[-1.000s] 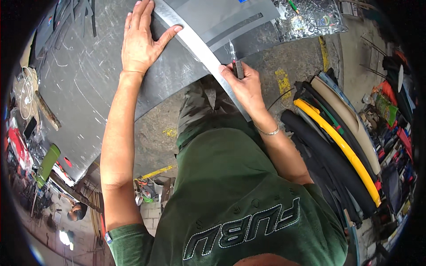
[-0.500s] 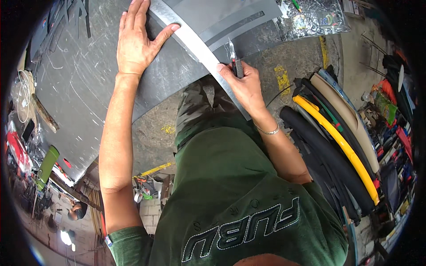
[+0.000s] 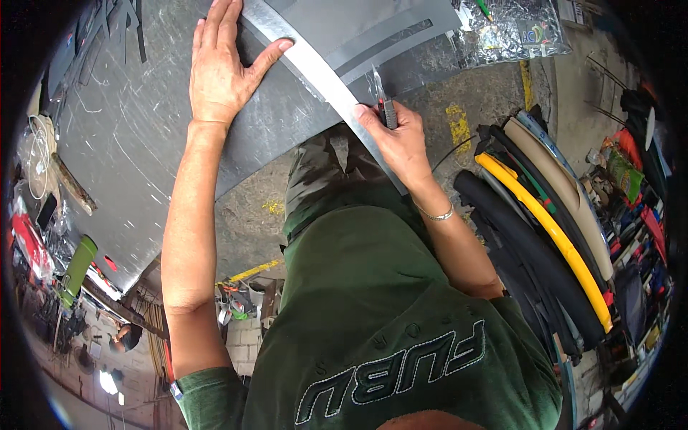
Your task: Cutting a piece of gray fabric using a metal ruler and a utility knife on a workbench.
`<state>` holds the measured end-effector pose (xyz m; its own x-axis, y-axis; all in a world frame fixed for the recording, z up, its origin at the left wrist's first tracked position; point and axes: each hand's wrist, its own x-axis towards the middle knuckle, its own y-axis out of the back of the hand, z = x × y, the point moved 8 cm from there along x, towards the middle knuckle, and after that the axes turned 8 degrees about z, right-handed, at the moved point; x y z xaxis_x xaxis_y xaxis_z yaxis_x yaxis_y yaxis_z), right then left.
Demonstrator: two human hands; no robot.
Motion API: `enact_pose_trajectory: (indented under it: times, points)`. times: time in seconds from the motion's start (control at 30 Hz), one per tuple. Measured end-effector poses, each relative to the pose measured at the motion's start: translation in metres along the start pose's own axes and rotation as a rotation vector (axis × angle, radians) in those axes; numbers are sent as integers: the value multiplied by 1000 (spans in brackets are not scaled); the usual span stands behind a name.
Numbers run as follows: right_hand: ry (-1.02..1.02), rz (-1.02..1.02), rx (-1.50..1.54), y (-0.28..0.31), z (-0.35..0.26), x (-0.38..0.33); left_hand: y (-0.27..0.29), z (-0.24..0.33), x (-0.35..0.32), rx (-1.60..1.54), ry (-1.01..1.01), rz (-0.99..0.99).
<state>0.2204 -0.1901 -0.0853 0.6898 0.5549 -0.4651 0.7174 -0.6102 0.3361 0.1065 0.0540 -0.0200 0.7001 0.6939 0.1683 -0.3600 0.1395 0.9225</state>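
Head view: left hand (image 3: 223,68) lies flat, fingers spread, palm down on the grey worktable (image 3: 129,165), its thumb against the long metal straightedge (image 3: 322,79) just to its right. Right hand (image 3: 398,140) is closed around a utility knife (image 3: 385,107), blade tip against the straightedge's edge on the grey sheet (image 3: 344,29) above the knuckles. Rolled hoses (image 3: 552,236) lie well to the right.

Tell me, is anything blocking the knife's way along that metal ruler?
Nothing visible does. The right hand holds the utility knife against the metal ruler, and the grey sheet ahead of the blade lies bare. The left hand presses on the ruler's other side, off the cutting edge.
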Motion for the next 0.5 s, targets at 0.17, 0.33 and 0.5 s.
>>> enact_pose_trajectory:
  times: [0.17, 0.33, 0.5]
  points:
    - [49, 16, 31, -1, -1, -1, -3, -6, -5, -23, -115, 107]
    - [21, 17, 69, 0, 2, -3, -2, -5, -6, -72, -160, 177]
    - [0, 27, 87, 0, 3, -4, -2, -9, -6, -67, -151, 191]
